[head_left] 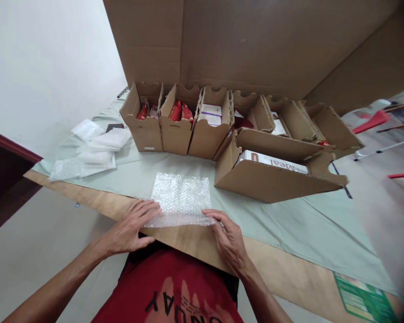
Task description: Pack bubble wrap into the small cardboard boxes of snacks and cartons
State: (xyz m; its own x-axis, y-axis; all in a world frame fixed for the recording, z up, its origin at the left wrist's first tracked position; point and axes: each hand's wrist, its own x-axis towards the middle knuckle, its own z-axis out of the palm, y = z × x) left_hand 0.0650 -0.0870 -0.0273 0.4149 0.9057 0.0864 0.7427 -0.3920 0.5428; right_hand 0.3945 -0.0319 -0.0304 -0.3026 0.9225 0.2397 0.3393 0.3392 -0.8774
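Observation:
A clear sheet of bubble wrap (181, 193) lies at the front edge of the table, its near strip looking flatter and smoother. My left hand (134, 224) rests with outstretched fingers on the sheet's near left side, the thumb held apart. At the near right corner, my right hand (227, 235) has its fingers curled, gripping the edge of the bubble wrap. Whether anything lies inside the sheet I cannot tell.
Several cardboard bins (177, 130) with red packets and white boxes stand in a row behind. A cardboard bin (276, 181) holding a white box marked "Meal" (272, 161) sits at right. White bubble-wrapped packets (101, 143) lie at left. A green printed sheet (363, 296) is at front right.

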